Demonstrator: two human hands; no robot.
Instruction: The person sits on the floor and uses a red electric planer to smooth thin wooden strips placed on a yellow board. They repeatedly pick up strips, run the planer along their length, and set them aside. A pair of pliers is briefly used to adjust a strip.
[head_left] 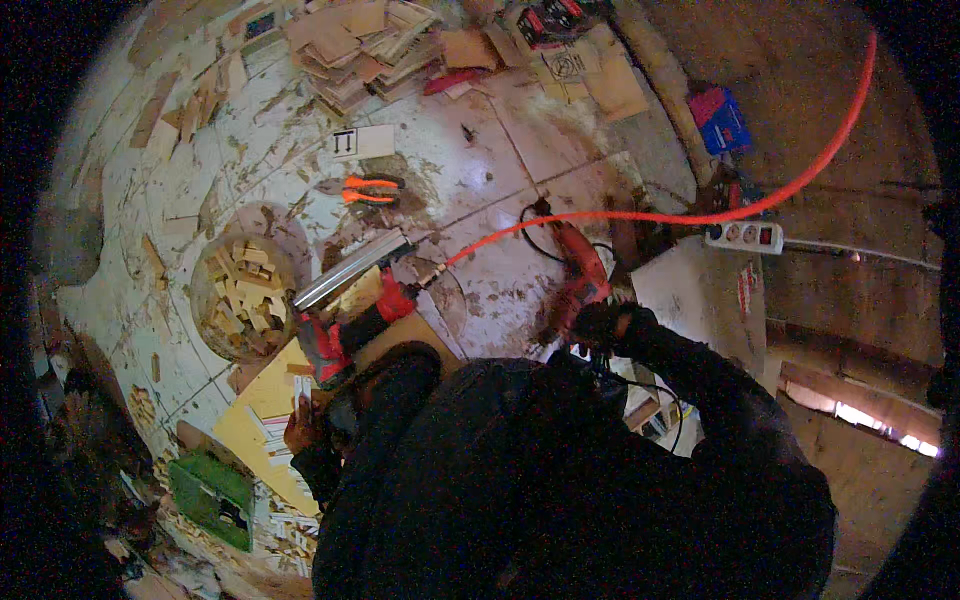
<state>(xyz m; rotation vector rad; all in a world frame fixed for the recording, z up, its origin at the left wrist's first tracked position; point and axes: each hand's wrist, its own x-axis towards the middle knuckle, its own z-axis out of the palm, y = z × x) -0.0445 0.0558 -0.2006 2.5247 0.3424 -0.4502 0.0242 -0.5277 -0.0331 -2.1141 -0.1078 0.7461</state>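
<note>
My left hand is low on the left, its fingers closed at the end of a thin pale strip. It is over a yellow board bearing more pale strips. Just above it lies a red and black nail gun, joined to an orange air hose. A silver metal bar rests beside the gun. My right hand is in dark shadow against the lower end of a red corded power tool; its fingers are too dark to make out.
A round bowl of wood scraps stands at left, pliers with orange handles beyond it. Cardboard pieces are piled at the back. A white power strip and blue box are at right, a green case lower left.
</note>
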